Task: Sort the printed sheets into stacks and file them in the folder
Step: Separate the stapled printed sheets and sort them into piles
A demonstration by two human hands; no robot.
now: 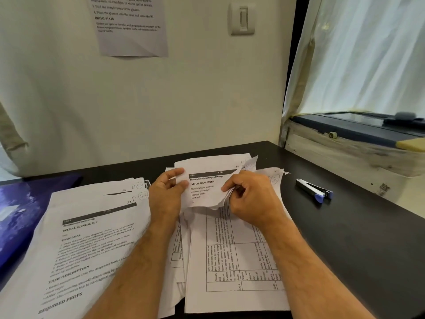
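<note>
A curled printed sheet (204, 187) headed "Dishwasher Unloading and Storage" is lifted over the middle pile of printed sheets (232, 268) on the black table (345, 238). My left hand (166, 192) pinches its left edge between thumb and fingers. My right hand (248, 199) grips the bent right side of the same sheet together with a few sheets beneath. A second stack of printed sheets (92, 231) lies to the left, its top page reading "Initial Scene Setup". The blue folder (16, 215) lies at the far left, partly under that stack.
A black and blue stapler (314, 191) lies on the table to the right of the piles. A wall with a taped notice (132, 26) and a light switch (242, 18) stands behind the table. A curtained window sill (358, 139) is at the right.
</note>
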